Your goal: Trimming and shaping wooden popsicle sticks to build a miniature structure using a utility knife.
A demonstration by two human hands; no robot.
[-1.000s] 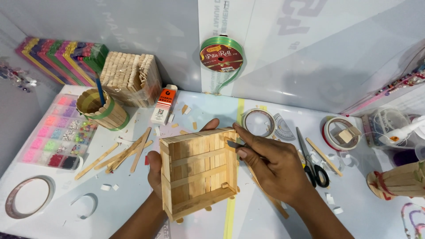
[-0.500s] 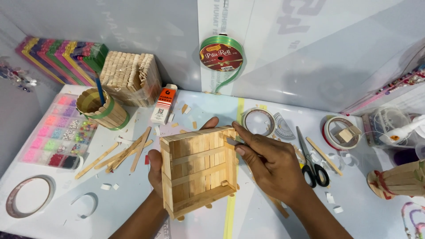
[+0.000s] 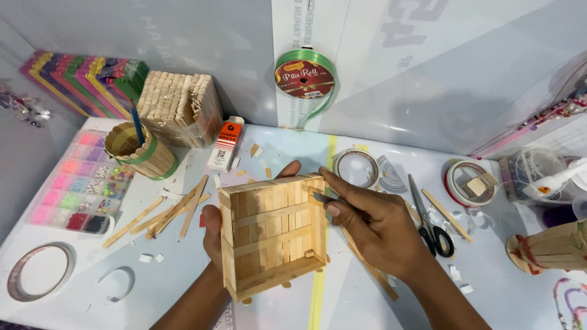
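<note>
Stick box (image 3: 272, 238), an open tray of flat wooden sticks, sits tilted above the middle of the counter (image 3: 367, 305), near its front edge. My left hand (image 3: 215, 235) cups it from beneath and behind, grip clamped on the left wall, thumb tip showing over the top rim. My right hand (image 3: 379, 229) rests at the box's upper right corner, fingers pinched together on a thin dark tool (image 3: 324, 198) touching that rim. Black-handled scissors (image 3: 431, 223) lie just right of my right hand. Loose wooden sticks (image 3: 171, 211) lie scattered toward the left edge. A tape ring (image 3: 358, 168) lies behind the box.
</note>
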